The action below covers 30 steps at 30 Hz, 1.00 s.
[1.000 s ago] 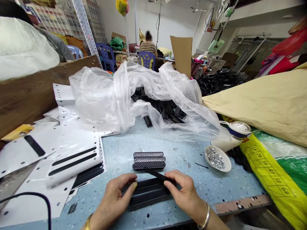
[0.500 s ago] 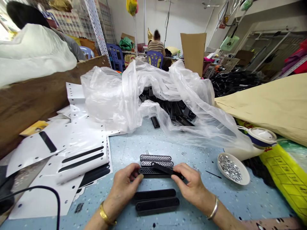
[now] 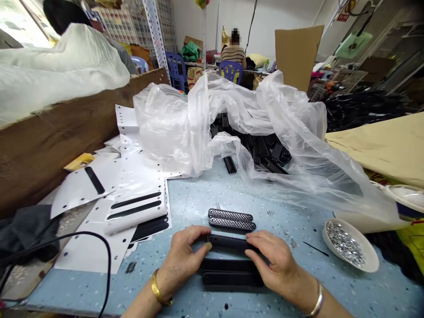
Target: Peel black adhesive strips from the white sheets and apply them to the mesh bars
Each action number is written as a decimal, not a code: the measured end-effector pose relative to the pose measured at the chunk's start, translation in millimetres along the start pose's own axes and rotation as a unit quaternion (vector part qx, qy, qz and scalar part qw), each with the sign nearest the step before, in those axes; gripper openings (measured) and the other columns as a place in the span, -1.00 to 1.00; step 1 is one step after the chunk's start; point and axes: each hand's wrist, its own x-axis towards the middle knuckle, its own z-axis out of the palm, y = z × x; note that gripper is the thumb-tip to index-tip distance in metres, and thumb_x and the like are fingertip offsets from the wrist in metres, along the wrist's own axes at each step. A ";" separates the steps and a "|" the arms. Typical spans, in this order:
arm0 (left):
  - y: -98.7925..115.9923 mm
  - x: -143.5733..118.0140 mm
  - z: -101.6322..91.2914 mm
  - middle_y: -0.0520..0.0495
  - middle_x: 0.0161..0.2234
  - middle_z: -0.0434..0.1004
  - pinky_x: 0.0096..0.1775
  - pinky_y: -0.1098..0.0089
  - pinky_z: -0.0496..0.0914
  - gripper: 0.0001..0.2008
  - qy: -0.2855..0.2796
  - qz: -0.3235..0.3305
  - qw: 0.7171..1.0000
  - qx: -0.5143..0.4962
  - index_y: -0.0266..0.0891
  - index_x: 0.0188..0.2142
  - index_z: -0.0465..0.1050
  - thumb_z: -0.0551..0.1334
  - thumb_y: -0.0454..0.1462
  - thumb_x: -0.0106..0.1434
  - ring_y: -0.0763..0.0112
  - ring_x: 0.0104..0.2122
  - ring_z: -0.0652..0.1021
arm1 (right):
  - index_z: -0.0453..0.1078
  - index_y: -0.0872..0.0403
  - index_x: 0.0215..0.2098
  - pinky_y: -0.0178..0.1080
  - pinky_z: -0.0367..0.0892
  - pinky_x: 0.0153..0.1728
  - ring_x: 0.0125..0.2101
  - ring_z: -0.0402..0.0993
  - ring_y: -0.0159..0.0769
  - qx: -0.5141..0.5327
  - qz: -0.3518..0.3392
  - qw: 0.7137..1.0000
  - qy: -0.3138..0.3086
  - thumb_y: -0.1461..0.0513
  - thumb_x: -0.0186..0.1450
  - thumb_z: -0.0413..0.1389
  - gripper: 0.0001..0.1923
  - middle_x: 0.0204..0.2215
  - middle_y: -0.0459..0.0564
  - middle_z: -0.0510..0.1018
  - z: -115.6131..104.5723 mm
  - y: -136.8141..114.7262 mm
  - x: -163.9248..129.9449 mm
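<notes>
Between my left hand and my right hand is a long black plastic bar with rounded ends. My left thumb and fingers pinch its left end, and my right fingers close over the other end, partly hiding it. Just beyond it, two black bars with a mesh-patterned top lie side by side on the blue speckled table. Nearer to me rest two smooth black bars, their right ends close to my right hand.
At right stands a white bowl of small shiny metal parts, with a thin black stick beside it. A clear plastic bag with black pieces fills the back. White sheets and a black cable lie left.
The smooth strip held slanted in my right hand is now level between both hands, over the nearest mesh-patterned piece. Both hands have come together on it. The view has shifted left.
</notes>
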 end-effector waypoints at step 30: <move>5.6 1.6 -3.6 0.00 -0.36 0.61 -0.21 0.27 0.41 -0.83 -0.024 -0.014 1.000 -0.010 -0.20 -0.28 0.53 0.23 -0.36 0.10 0.30 -0.33 0.57 | 0.41 0.13 -0.16 -0.13 0.45 -0.28 -0.29 0.48 -0.19 0.006 0.007 1.000 -0.003 0.42 0.27 0.09 -0.81 -0.29 0.09 0.54 5.7 -2.8 5.5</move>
